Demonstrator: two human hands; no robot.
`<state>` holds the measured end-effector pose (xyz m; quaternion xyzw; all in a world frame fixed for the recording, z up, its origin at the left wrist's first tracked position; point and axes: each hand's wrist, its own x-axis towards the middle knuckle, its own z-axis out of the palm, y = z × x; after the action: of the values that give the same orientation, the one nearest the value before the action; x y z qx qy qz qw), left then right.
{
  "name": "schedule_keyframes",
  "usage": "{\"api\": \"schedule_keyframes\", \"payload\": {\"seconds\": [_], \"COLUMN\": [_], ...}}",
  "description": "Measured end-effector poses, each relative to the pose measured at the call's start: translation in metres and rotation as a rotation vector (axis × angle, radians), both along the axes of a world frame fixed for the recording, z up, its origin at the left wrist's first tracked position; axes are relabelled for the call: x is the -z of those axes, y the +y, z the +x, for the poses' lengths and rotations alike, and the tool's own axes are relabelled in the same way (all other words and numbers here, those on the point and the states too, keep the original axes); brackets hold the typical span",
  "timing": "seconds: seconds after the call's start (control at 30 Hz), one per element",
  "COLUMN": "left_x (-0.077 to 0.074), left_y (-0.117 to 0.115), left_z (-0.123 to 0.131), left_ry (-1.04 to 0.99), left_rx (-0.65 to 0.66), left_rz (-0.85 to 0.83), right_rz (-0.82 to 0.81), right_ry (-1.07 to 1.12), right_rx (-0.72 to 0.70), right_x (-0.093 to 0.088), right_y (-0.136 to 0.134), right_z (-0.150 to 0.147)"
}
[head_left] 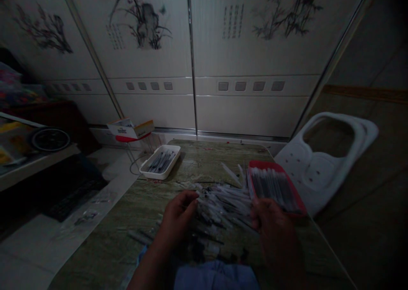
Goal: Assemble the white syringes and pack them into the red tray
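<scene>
A loose pile of slender, whitish see-through tubes (226, 203), which look like pen barrels, lies in the middle of the table, with dark thin pieces among them. At the pile's left side is my left hand (180, 213), thumb and fingers pinched together; what they hold is too small and dim to name. My right hand (272, 222) is closed at the pile's right side, close to the red tray (295, 192), and its fingers hide whatever is in them. Many similar tubes lie side by side in that tray. A white tray (156, 175) further left contains dark-tipped thin sticks.
Dark small pieces (197, 247) are scattered near the table's front edge. White plastic chairs (334, 162) stand at the right. Behind the white tray, an open carton (130, 130) rests on a red stool (123, 139). Sliding cabinet doors (153, 107) close off the back.
</scene>
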<state>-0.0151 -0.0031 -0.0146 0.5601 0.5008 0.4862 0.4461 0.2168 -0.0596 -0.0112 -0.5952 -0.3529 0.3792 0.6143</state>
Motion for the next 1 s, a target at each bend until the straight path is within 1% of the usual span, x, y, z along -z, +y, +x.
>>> {"api": "schedule_keyframes", "payload": {"seconds": [0.13,0.23,0.33,0.4,0.5,0.63,0.83,1.0], "left_x": [0.006,0.005,0.001,0.0,0.0,0.001,0.002,0.006], "left_y": [-0.002,-0.006,-0.011,-0.013,-0.013,-0.012,-0.011,-0.012], "left_z": [-0.003,-0.003,0.0,0.002,0.003,0.004,0.009,0.007], "left_ry": [0.31,0.584,0.784,0.869,0.946,0.984,0.969,0.942], "left_rx": [0.081,0.173,0.244,0.247,0.231,0.232,0.277,0.278], "left_rz": [0.147,0.252,0.277,0.28,0.286,0.297,0.303,0.314], "right_rz": [0.003,0.002,0.004,0.012,0.024,0.008,0.026,0.05], "right_ry": [0.033,0.037,0.012,0.007,-0.001,-0.017,-0.031,-0.006], "right_rx": [0.026,0.036,0.028,0.011,0.009,-0.01,0.004,-0.013], "right_x": [0.001,-0.002,-0.004,-0.005,-0.004,-0.005,-0.007,-0.002], "right_y": [0.0,-0.001,-0.003,-0.003,-0.003,-0.003,-0.002,-0.001], "right_z": [0.002,0.003,0.002,0.001,0.0,-0.001,-0.002,-0.002]}}
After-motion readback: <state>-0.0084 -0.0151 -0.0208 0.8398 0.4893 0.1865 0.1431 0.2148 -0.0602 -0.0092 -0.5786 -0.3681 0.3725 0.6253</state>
